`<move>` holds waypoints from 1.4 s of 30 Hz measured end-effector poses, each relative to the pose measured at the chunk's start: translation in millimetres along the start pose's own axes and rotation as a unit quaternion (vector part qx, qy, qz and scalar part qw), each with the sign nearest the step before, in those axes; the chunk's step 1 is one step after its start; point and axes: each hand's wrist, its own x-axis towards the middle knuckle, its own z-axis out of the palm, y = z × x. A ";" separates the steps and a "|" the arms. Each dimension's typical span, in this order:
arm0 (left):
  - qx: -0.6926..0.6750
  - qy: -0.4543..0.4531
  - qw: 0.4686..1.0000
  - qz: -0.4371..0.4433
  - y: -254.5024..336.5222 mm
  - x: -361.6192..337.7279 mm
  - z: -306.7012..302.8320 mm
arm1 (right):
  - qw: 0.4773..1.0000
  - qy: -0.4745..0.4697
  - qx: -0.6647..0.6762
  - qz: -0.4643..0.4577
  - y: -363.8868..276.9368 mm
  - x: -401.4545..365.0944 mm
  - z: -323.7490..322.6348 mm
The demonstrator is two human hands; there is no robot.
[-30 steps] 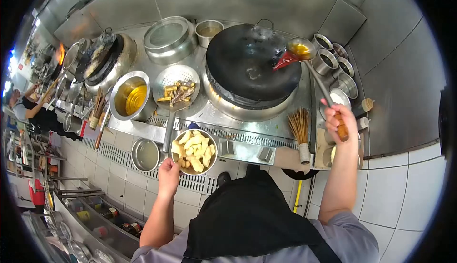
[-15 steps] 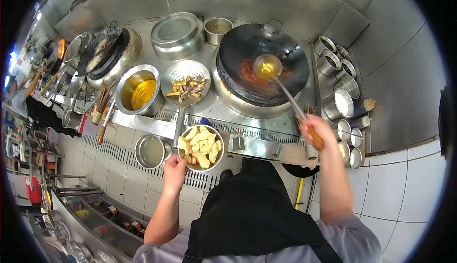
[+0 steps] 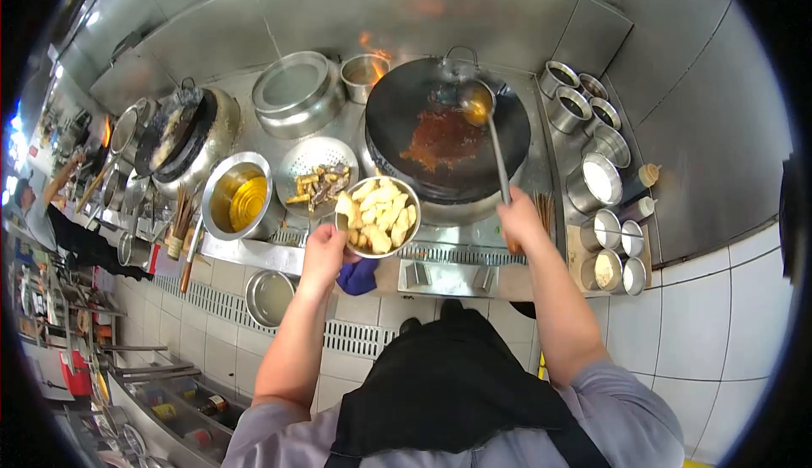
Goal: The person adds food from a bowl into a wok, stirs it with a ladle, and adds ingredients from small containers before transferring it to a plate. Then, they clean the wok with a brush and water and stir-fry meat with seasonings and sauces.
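My left hand (image 3: pixel 326 254) grips the rim of a metal bowl (image 3: pixel 381 255) full of pale yellow pieces (image 3: pixel 378 214), held in front of the stove. In my right hand (image 3: pixel 519 221) is the wooden handle of a long ladle (image 3: pixel 499 156). The ladle's cup, with yellow liquid in it, is over the right back part of a black wok (image 3: pixel 397 91). Reddish sauce (image 3: pixel 440 140) is spread across the wok's middle. Left of the wok, a perforated strainer (image 3: pixel 296 163) holds browned strips, partly behind the bowl.
A pot of yellow oil (image 3: pixel 215 200) stands left of the strainer. Flames (image 3: pixel 372 48) show behind the wok, near a small pot (image 3: pixel 348 72). Seasoning containers (image 3: pixel 596 182) line the right side. Another person (image 3: pixel 42 214) is at the far left. A purple cloth (image 3: pixel 357 277) hangs at the counter edge.
My left hand has raised the bowl forward and right, toward the wok. The ladle has moved back in the wok, and the sauce is more spread out. Flames have appeared behind the wok.
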 end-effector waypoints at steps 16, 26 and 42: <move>0.694 0.019 0.584 0.422 147.1 164.8 207.7 | 0.913 0.088 -0.360 -0.171 132.6 -134.1 -129.4; 0.607 0.133 0.660 0.423 78.6 149.9 168.7 | 0.927 0.038 -0.351 -0.127 119.9 -63.5 -161.7; -0.148 0.538 0.829 0.020 -113.2 -232.5 -128.9 | 0.955 -0.107 -0.111 -0.254 -158.4 154.0 -21.1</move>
